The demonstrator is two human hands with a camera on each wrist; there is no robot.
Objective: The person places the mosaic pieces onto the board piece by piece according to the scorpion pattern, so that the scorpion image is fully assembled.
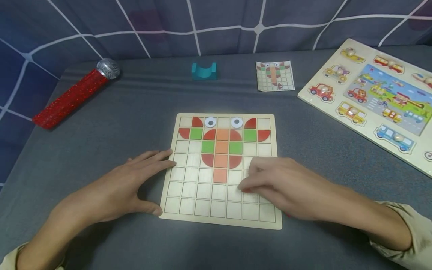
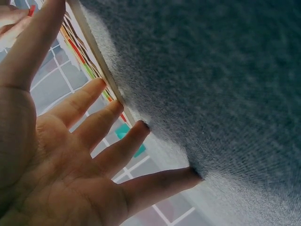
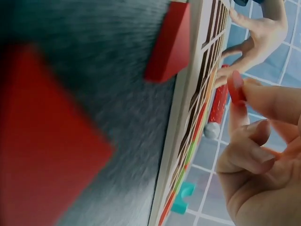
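Note:
A square wooden grid board (image 1: 204, 206) lies on the dark cloth, with red, green and orange pieces and two googly eyes set in its upper cells. My left hand (image 1: 116, 187) is spread along the board's left side, fingertips and thumb at its edge. Over the lower right cells, my right hand (image 1: 287, 185) pinches a small red piece (image 3: 235, 88) between thumb and fingertip; its full outline is partly hidden by the fingers. Beside the board's right edge, in the right wrist view, lie a red wedge-like block (image 3: 171, 44) and a larger blurred red block (image 3: 47, 141).
A pattern card (image 1: 275, 76) lies beyond the board, left of a vehicle peg puzzle (image 1: 324, 77). A teal block with a curved notch (image 1: 204, 72) sits at the back. At the far left is a red glittery microphone (image 1: 75, 93). Blue checked cloth (image 1: 226, 15) rises behind.

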